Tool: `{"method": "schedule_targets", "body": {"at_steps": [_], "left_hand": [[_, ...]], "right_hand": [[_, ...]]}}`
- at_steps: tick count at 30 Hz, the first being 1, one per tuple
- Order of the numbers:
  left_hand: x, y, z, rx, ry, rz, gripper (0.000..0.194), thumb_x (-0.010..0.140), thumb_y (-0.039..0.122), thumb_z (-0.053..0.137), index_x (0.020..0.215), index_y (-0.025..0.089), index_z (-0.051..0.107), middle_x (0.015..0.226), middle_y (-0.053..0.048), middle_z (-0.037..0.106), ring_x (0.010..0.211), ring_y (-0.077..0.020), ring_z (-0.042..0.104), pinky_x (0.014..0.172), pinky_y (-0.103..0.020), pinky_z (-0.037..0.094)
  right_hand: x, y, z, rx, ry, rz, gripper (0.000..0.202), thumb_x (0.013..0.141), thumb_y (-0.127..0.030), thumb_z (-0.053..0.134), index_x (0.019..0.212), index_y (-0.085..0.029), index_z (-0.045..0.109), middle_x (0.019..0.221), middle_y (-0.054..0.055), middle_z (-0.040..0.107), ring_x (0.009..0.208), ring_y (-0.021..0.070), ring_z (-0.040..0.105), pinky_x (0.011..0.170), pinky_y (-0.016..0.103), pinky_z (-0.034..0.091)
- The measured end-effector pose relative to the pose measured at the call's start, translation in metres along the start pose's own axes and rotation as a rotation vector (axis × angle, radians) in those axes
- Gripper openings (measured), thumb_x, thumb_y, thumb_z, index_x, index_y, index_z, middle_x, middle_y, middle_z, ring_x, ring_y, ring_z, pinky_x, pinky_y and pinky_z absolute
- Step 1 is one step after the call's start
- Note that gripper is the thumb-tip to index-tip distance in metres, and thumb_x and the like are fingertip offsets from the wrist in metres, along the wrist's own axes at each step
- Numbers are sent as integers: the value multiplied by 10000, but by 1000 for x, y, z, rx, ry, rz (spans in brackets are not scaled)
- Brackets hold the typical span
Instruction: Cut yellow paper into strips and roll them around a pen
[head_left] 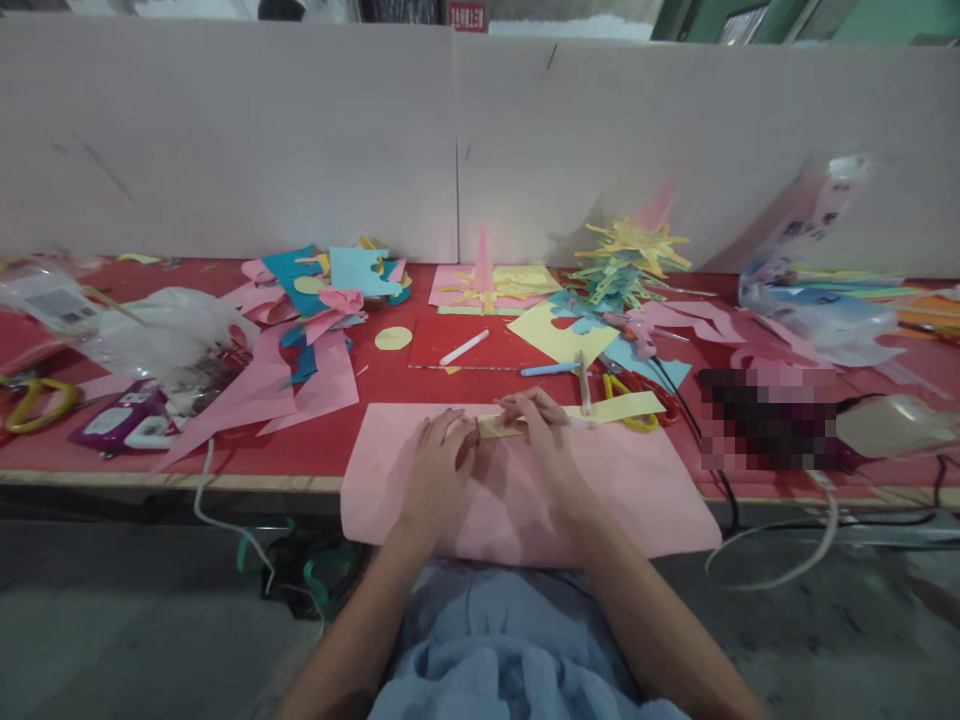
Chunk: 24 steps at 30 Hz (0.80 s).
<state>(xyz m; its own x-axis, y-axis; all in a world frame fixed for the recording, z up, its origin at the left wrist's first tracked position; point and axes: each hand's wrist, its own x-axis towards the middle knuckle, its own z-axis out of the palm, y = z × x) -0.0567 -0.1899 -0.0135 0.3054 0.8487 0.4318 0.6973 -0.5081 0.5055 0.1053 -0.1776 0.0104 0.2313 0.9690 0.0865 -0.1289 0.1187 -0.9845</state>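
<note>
A large pink paper sheet (637, 500) lies under both hands and hangs over the table's front edge. On it is a narrow yellow paper strip (622, 406), reaching to the right. My left hand (442, 465) is closed at the strip's left end, its thumb and fingers against the paper. Close beside it, my right hand (544, 430) pinches the same strip with bent fingers. A clear glue stick (584, 385) stands just behind the strip. Yellow-handled scissors (637, 412) lie partly under the strip's right part.
Behind lie a red sheet (431, 345) with a white pen (465, 347), and a blue pen (550, 369). A layered paper tree (622, 265) stands by a pink glue gun (637, 332). Paper scraps (322, 365) and plastic bags (172, 325) are left; cables (686, 410) run right.
</note>
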Motion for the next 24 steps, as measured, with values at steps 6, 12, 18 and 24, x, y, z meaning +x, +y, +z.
{"method": "schedule_targets", "body": {"at_steps": [6,12,18,24], "left_hand": [[-5,-2,4,51,-34,91,251,919,176,417,1069,204,617,1184,-74,603,1136,-211,537,1105,-467,354],[-7,-1,5,90,-53,127,252,895,119,401,1005,171,621,1182,-92,598,1142,-214,536,1115,-452,351],[-7,-3,6,68,-52,120,241,888,105,410,983,163,624,1171,-95,605,1141,-217,536,1109,-447,360],[-8,-4,8,41,-13,125,233,877,91,428,983,174,618,1159,-81,609,1130,-210,544,1098,-450,377]], "right_hand": [[0,5,0,-258,-38,-70,409,814,-500,594,589,-230,384,416,-72,423,441,107,458,506,235,371],[1,4,4,-400,-91,-43,403,815,-504,574,589,-235,376,396,-69,446,389,105,437,430,221,312],[0,4,5,-461,-110,-14,351,814,-441,556,588,-232,387,384,-73,454,352,97,422,406,210,299],[2,6,3,-517,-90,-42,316,823,-399,519,598,-232,374,395,-73,455,358,99,435,414,209,305]]}}
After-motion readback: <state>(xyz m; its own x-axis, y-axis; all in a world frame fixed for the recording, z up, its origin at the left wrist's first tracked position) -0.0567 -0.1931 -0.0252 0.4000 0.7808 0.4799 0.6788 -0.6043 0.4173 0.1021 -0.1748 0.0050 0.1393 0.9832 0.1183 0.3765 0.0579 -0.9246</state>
